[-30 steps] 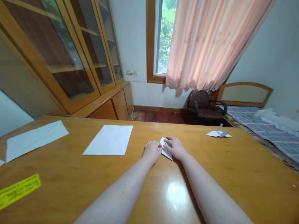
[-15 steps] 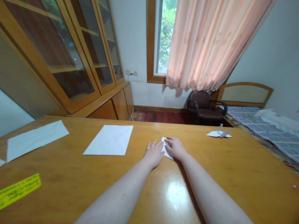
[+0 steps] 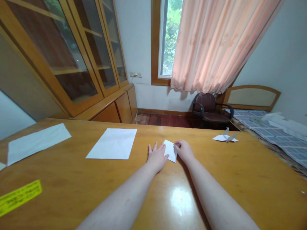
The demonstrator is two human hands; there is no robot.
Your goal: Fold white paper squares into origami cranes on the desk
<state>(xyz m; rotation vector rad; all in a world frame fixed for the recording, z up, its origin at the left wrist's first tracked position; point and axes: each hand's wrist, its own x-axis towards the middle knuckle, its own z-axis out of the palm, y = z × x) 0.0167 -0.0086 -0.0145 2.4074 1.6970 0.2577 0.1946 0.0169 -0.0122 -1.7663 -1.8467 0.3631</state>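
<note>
A small folded piece of white paper (image 3: 171, 151) lies on the wooden table between my hands. My left hand (image 3: 156, 158) rests flat with its fingers spread, and its fingertips and thumb press on the paper's left side. At the right edge of the paper, my right hand (image 3: 185, 151) pinches a flap or corner between thumb and fingers. What exactly it grips is partly hidden by the fingers. Farther right stands a folded paper crane (image 3: 225, 137).
A square white sheet (image 3: 111, 143) lies left of my hands, and a longer white sheet (image 3: 39, 142) sits at the far left. A yellow label (image 3: 21, 196) is on the near left of the table (image 3: 100, 185). Beyond the far edge stands a chair (image 3: 208, 108).
My right hand has shifted slightly right, from lying over the paper to pinching its right edge. More of the paper shows, now wider. My left hand has barely moved.
</note>
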